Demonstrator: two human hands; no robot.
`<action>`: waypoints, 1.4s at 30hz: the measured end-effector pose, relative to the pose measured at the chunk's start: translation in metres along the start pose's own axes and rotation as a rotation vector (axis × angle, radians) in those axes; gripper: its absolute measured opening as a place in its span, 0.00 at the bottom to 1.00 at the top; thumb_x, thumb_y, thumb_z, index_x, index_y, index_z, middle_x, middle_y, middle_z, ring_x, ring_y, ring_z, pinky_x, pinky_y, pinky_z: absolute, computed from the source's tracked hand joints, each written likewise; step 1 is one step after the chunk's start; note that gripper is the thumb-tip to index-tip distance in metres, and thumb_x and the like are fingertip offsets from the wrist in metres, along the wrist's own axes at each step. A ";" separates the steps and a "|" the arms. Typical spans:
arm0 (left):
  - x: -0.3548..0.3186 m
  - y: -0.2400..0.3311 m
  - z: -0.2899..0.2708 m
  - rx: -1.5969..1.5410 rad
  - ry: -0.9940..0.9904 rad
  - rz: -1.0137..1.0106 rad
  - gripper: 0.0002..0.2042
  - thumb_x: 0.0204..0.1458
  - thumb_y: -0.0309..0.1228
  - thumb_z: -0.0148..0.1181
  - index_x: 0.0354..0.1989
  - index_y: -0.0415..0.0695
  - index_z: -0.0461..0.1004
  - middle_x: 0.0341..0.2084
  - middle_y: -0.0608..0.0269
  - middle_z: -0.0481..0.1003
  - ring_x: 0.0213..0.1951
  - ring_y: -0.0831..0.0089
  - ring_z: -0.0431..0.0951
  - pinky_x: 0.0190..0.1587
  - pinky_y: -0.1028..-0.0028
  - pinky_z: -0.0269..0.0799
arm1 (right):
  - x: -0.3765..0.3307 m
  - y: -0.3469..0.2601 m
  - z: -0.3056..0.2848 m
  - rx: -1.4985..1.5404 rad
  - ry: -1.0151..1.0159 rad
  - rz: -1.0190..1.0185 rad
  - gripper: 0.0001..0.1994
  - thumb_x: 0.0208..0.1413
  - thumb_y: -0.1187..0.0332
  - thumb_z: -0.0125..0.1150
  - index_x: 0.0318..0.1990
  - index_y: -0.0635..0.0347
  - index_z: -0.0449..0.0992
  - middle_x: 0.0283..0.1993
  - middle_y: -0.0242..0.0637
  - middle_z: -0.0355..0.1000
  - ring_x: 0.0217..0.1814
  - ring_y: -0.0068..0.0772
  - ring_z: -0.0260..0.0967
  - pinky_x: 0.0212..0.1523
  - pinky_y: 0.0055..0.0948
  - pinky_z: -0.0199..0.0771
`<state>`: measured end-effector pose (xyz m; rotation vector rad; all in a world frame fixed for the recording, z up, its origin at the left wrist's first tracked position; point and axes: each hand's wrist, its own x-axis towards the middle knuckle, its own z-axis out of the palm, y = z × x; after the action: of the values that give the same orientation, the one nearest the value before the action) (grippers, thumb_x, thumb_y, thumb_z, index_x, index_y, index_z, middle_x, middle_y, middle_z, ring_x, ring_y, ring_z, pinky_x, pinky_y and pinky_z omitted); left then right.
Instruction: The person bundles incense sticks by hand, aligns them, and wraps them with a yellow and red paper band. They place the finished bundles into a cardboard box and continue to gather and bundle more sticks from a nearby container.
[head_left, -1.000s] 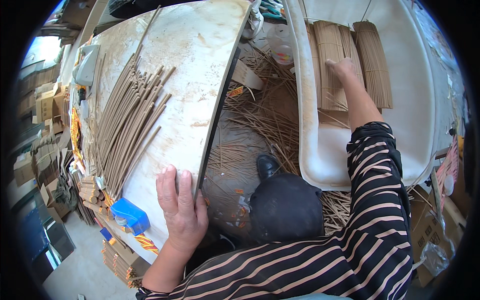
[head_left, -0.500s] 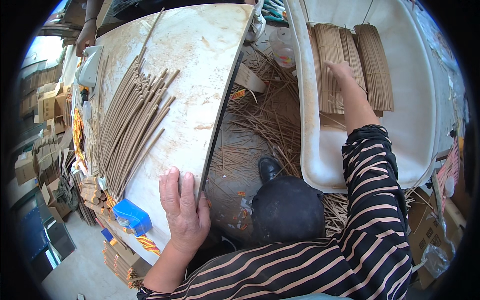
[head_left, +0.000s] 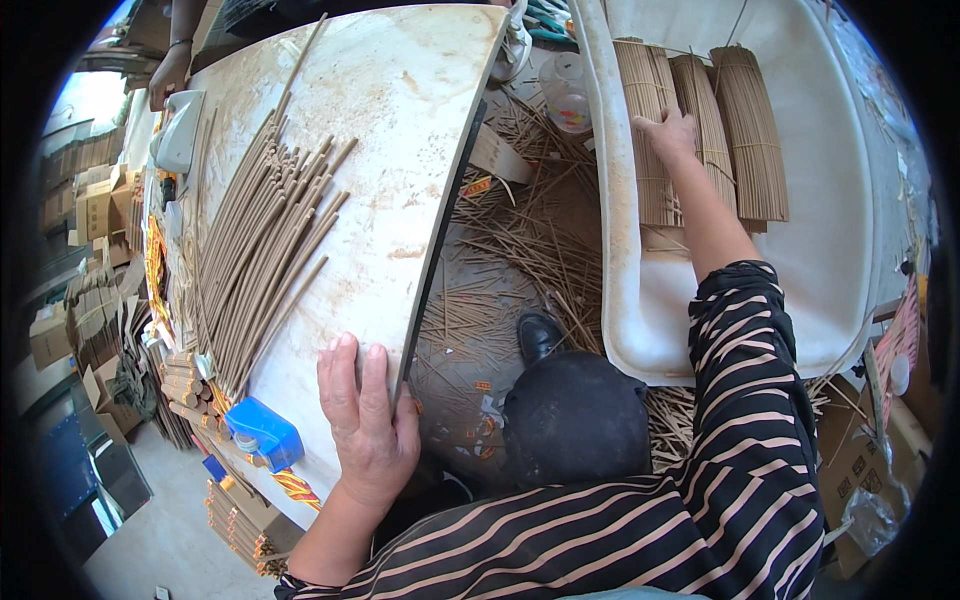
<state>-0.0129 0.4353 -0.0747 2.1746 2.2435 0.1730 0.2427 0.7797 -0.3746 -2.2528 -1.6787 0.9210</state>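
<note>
- Left hand (head_left: 368, 425): flat, palm down, fingers together and extended, resting on the near edge of the white board (head_left: 400, 130). Grips nothing; thumb sits at the board's right edge.
- Right hand (head_left: 668, 133): arm stretched out, fingers spread a little and curled down onto the leftmost stick bundle (head_left: 645, 140). Touching its top; can't tell if it's actually gripping or just pressing.
- That bundle lies lengthwise in the white tray (head_left: 840, 230), against the tray's left wall. Two more tied bundles (head_left: 748, 130) lie just beside it to the right, parallel, touching or nearly so.
- Loose brown sticks (head_left: 265, 240) are fanned across the left half of the board, well ahead and left of the left hand, not touching it.
- Blue plastic box (head_left: 262, 432) sits at the board's near-left corner, near the left hand's wrist side, apart from it.
- Between board and tray: floor littered with broken sticks (head_left: 520, 250), person's black shoe (head_left: 540, 335) and dark knee down there.
- Clear plastic cup (head_left: 566, 92) stands in the gap near the tray's far left rim.
- Another person's hand (head_left: 168, 75) shows at the far-left corner of the board, next to a pale grey tray-like piece (head_left: 180, 130).
- Cardboard boxes (head_left: 85, 200) are stacked off to the left, beyond the board.
</note>
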 end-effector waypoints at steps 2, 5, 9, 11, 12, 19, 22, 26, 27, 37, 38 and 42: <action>-0.001 -0.001 0.001 -0.010 -0.006 -0.002 0.28 0.39 0.17 0.58 0.54 0.36 0.62 0.57 0.40 0.56 0.59 0.45 0.55 0.62 0.54 0.50 | 0.014 0.016 0.003 0.145 0.013 -0.004 0.40 0.37 0.44 0.66 0.53 0.65 0.64 0.58 0.54 0.57 0.59 0.48 0.58 0.55 0.42 0.61; -0.002 -0.001 0.000 -0.018 -0.006 -0.008 0.28 0.39 0.17 0.58 0.54 0.36 0.62 0.57 0.40 0.56 0.59 0.45 0.55 0.62 0.55 0.50 | 0.019 0.031 0.002 0.381 0.112 0.065 0.47 0.35 0.41 0.67 0.55 0.72 0.60 0.58 0.55 0.59 0.59 0.44 0.59 0.55 0.41 0.62; -0.001 0.001 -0.001 -0.003 -0.003 -0.011 0.28 0.40 0.15 0.57 0.55 0.35 0.61 0.57 0.43 0.57 0.59 0.48 0.56 0.61 0.59 0.52 | 0.018 0.040 -0.004 0.592 -0.188 0.180 0.49 0.33 0.42 0.69 0.56 0.75 0.58 0.53 0.55 0.64 0.55 0.43 0.63 0.55 0.39 0.61; 0.000 0.001 0.000 -0.011 0.003 -0.006 0.29 0.40 0.15 0.57 0.55 0.35 0.61 0.57 0.43 0.57 0.60 0.48 0.56 0.61 0.59 0.52 | 0.017 0.038 -0.004 0.586 -0.227 0.118 0.49 0.32 0.43 0.70 0.54 0.76 0.59 0.51 0.54 0.65 0.54 0.43 0.64 0.55 0.40 0.61; 0.000 0.000 0.000 -0.009 0.003 -0.004 0.29 0.40 0.15 0.57 0.55 0.35 0.61 0.57 0.42 0.57 0.60 0.48 0.56 0.61 0.59 0.52 | 0.012 0.030 -0.010 0.600 -0.263 0.131 0.50 0.32 0.42 0.70 0.55 0.76 0.57 0.51 0.54 0.65 0.54 0.43 0.63 0.56 0.41 0.61; -0.002 -0.001 0.001 -0.024 -0.002 -0.009 0.29 0.38 0.16 0.58 0.55 0.36 0.62 0.57 0.41 0.56 0.59 0.46 0.55 0.61 0.56 0.51 | 0.002 0.028 -0.006 0.573 -0.406 0.190 0.59 0.30 0.42 0.71 0.61 0.74 0.43 0.57 0.56 0.57 0.56 0.46 0.62 0.54 0.44 0.65; -0.003 -0.002 0.000 -0.031 -0.002 -0.006 0.29 0.38 0.17 0.58 0.55 0.36 0.62 0.57 0.40 0.56 0.59 0.44 0.55 0.62 0.55 0.50 | -0.011 0.013 -0.024 0.531 -0.464 0.129 0.57 0.30 0.45 0.73 0.61 0.72 0.44 0.57 0.55 0.59 0.55 0.44 0.63 0.54 0.41 0.66; 0.001 -0.002 0.001 -0.021 -0.002 0.013 0.29 0.38 0.17 0.57 0.55 0.37 0.62 0.57 0.40 0.56 0.59 0.44 0.56 0.61 0.55 0.50 | 0.024 0.047 0.020 0.495 -0.239 -0.115 0.42 0.33 0.59 0.73 0.56 0.68 0.56 0.47 0.46 0.67 0.46 0.36 0.69 0.42 0.35 0.74; -0.001 -0.003 0.000 -0.036 0.002 0.007 0.29 0.38 0.16 0.57 0.55 0.37 0.62 0.57 0.41 0.56 0.59 0.44 0.56 0.61 0.54 0.51 | 0.021 0.040 0.014 0.589 -0.343 -0.104 0.40 0.33 0.61 0.72 0.54 0.67 0.58 0.45 0.45 0.68 0.44 0.35 0.69 0.41 0.36 0.74; -0.005 -0.003 -0.001 -0.078 0.055 0.016 0.30 0.38 0.15 0.57 0.55 0.37 0.62 0.56 0.44 0.57 0.59 0.48 0.57 0.60 0.58 0.53 | -0.032 0.022 -0.073 1.046 -0.609 0.245 0.19 0.40 0.64 0.65 0.41 0.56 0.68 0.33 0.37 0.71 0.33 0.32 0.72 0.35 0.37 0.77; -0.004 -0.004 0.001 -0.080 0.065 0.029 0.30 0.38 0.15 0.57 0.55 0.37 0.62 0.56 0.44 0.57 0.59 0.47 0.57 0.60 0.58 0.53 | -0.037 0.018 -0.086 1.073 -0.599 0.247 0.18 0.40 0.63 0.65 0.40 0.55 0.69 0.33 0.37 0.71 0.32 0.31 0.72 0.35 0.37 0.77; -0.002 -0.004 0.000 -0.104 0.069 0.047 0.29 0.38 0.15 0.57 0.55 0.36 0.62 0.55 0.43 0.58 0.57 0.46 0.57 0.60 0.56 0.54 | -0.033 0.033 -0.113 1.331 -0.768 0.271 0.17 0.45 0.63 0.63 0.41 0.62 0.71 0.38 0.41 0.73 0.38 0.35 0.74 0.40 0.37 0.78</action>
<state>-0.0170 0.4333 -0.0753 2.2014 2.1654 0.3627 0.3288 0.7619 -0.2898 -1.1903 -0.4139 2.2267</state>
